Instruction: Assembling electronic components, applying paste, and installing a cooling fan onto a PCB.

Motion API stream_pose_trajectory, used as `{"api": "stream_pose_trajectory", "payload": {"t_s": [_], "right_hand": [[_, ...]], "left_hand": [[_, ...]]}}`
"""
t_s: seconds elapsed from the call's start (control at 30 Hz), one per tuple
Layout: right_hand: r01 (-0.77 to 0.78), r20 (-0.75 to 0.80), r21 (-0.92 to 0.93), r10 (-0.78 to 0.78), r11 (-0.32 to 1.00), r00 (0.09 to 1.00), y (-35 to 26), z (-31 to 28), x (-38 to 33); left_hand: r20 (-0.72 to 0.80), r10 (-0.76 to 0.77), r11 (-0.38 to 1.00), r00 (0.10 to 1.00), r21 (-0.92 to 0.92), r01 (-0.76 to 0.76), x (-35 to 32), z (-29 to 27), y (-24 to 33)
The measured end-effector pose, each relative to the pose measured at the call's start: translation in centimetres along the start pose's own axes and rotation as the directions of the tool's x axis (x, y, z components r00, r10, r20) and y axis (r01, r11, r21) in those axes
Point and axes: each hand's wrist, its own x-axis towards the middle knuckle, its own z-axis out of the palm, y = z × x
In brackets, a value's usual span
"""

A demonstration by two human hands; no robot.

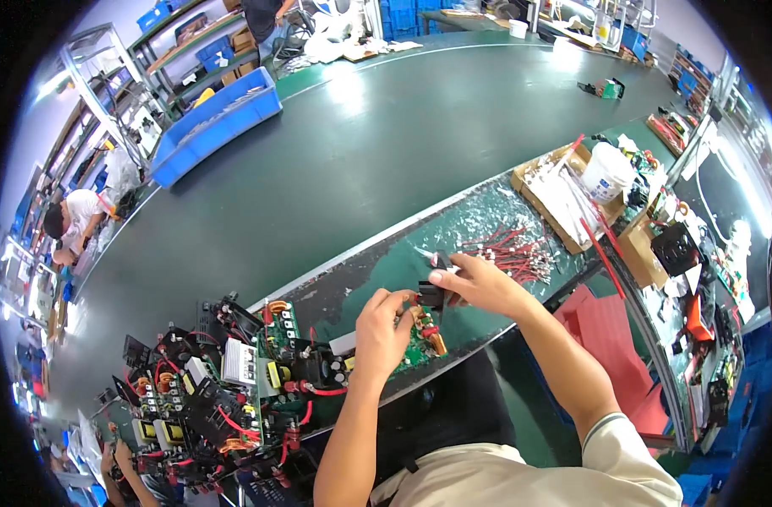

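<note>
While both forearms came up from the lower edge of the frame, the two hands met a little below the centre, above the near edge of the counter (377, 152). The left hand (382, 325) was bent at the wrist, its fingers curled and closed on the edge of a small green circuit board (420, 334). The right hand (479, 283) reached in from the right with the arm stretched, and its thumb and fingers were pinched on a small black part (431, 295) just above the board.

The small green circuit board lay tilted at the counter's edge, partly hidden under the left hand; it carried orange and red components on its right end. The small black part was dark and blocky, and I could not tell its exact shape.

To the right of the hands lay a heap of red wires (517, 249) on the counter. In the lower left of the frame stood a crowded group of larger boards (225, 380) with black parts, copper coils and red cables, touching each other. In the upper left sat a blue bin (217, 127). On the right was a cardboard tray (563, 198) with a white tub (607, 171). At the far left edge another person (73, 221) bent over their work.
</note>
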Motion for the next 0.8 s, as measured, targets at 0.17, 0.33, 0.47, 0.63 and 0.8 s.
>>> {"api": "stream_pose_trajectory", "payload": {"t_s": [0.17,0.33,0.47,0.63,0.8], "right_hand": [[0.391,-0.023,-0.692,-0.56,0.606,0.828,-3.6,-0.1,-3.6],[0.596,0.431,-0.801,-0.648,0.046,0.628,-0.9,-0.3,-1.7],[0.689,0.42,-0.718,-0.728,0.099,0.542,2.2,-0.1,0.8],[0.721,0.365,-0.677,-0.786,0.145,0.5,2.1,0.1,1.3],[0.745,0.204,-0.527,-0.79,0.409,0.578,1.3,-1.1,1.8]], "left_hand": [[-0.013,-0.073,0.995,0.997,-0.064,0.072,0.0,-0.8,0.0],[0.06,-0.117,0.993,0.991,0.015,0.117,0.6,-0.2,-0.6],[0.05,-0.13,0.991,0.99,0.033,0.128,0.4,-0.2,-0.7],[0.086,-0.18,0.983,0.98,0.063,0.175,0.4,-0.5,-1.0],[-0.102,-0.08,0.996,0.992,0.019,0.082,0.3,-1.1,-0.8]]}}
